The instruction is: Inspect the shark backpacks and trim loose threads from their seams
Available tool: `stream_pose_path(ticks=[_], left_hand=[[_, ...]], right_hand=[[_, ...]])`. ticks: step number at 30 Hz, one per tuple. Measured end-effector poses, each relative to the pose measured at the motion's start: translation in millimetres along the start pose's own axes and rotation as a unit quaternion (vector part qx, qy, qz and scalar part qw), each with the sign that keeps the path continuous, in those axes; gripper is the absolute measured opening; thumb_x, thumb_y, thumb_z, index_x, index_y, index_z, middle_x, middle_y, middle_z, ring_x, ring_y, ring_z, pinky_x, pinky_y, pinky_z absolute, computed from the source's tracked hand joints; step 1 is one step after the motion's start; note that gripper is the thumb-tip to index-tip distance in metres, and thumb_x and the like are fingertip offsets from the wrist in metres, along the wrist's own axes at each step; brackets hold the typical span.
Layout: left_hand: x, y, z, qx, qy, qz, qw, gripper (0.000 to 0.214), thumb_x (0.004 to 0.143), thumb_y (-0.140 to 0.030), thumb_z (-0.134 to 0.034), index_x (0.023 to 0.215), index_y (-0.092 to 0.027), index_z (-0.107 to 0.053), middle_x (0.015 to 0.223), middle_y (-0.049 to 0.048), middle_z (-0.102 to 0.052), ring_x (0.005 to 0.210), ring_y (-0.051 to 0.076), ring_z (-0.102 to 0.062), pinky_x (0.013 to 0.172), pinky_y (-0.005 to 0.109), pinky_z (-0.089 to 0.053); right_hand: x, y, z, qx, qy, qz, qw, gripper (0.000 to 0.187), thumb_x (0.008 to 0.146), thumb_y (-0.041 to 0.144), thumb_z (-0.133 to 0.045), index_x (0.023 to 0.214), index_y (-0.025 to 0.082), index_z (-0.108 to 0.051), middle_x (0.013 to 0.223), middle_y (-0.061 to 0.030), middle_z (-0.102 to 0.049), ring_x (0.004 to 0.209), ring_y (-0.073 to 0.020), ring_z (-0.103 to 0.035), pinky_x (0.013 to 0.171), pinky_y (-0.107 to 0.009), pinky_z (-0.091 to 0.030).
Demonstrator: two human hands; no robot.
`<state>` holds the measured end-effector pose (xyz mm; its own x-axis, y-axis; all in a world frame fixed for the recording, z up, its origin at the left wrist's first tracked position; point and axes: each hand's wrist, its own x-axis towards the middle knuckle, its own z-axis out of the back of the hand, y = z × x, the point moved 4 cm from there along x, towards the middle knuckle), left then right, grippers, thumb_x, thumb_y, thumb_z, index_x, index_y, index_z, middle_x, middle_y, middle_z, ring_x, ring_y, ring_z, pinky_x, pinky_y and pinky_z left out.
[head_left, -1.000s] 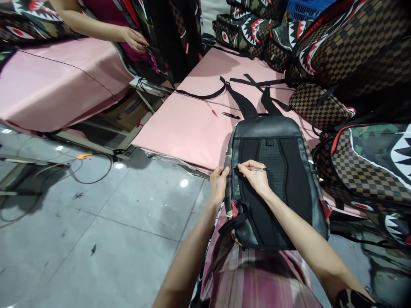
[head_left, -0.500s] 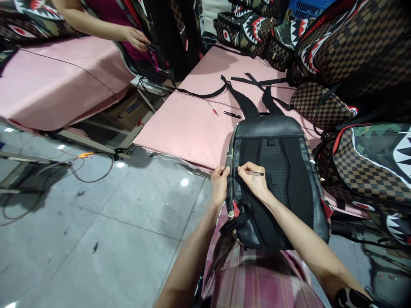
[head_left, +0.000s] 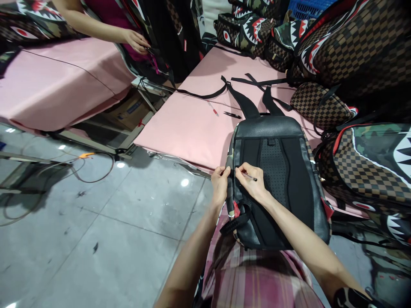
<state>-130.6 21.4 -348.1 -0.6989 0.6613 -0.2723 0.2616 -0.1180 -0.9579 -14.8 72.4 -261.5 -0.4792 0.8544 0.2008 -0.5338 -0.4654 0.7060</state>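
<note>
A black backpack point(head_left: 282, 179) lies back-panel up, half on my lap and half on the pink table point(head_left: 189, 128). Its two straps stretch away over the table. My left hand point(head_left: 219, 185) is closed, pinching the backpack's camouflage left side seam. My right hand point(head_left: 252, 182) is closed on a pen point(head_left: 251, 177), its tip at the same seam close to my left fingers.
A small pair of black snips point(head_left: 231, 114) and a red pen point(head_left: 214, 112) lie on the table beyond the backpack. Checkered and shark-mouth bags point(head_left: 362, 162) pile up at the right and back. Another person's hand point(head_left: 136, 40) works at a second pink table point(head_left: 54, 81) on the left. Cables lie on the grey floor point(head_left: 96, 231).
My right hand has turned the pen and drawn its tip closer to my left fingers at the seam. The backpack and my left hand stay put.
</note>
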Motion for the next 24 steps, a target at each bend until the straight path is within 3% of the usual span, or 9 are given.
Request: stream_pose_path(ticks=[3,24], left_hand=[[-0.9,-1.5,-0.1,-0.006,0.001,-0.004,1.0,0.019,0.067,-0.034,-0.065,0.069,-0.016,-0.058,0.064,-0.0029,-0.058,0.061,0.011,-0.052,0.061,0.022,-0.039],[-0.2,0.8,1.6,-0.002,0.002,-0.02,1.0,0.016,0.069,-0.033,-0.066,0.069,-0.017,-0.061,0.066,-0.002,-0.06,0.063,0.011,-0.053,0.062,0.022,-0.039]], right_hand=[[-0.9,5.1,-0.5,-0.04,0.006,0.026,0.999,0.024,0.082,0.03,-0.049,0.061,0.019,-0.053,0.056,0.0023,-0.056,0.05,-0.0103,-0.051,0.052,-0.022,-0.03],[5.3,4.7,-0.1,-0.048,0.007,-0.005,0.999,0.024,0.082,0.032,-0.048,0.062,0.02,-0.054,0.056,0.0016,-0.057,0.051,-0.011,-0.053,0.053,-0.022,-0.031]])
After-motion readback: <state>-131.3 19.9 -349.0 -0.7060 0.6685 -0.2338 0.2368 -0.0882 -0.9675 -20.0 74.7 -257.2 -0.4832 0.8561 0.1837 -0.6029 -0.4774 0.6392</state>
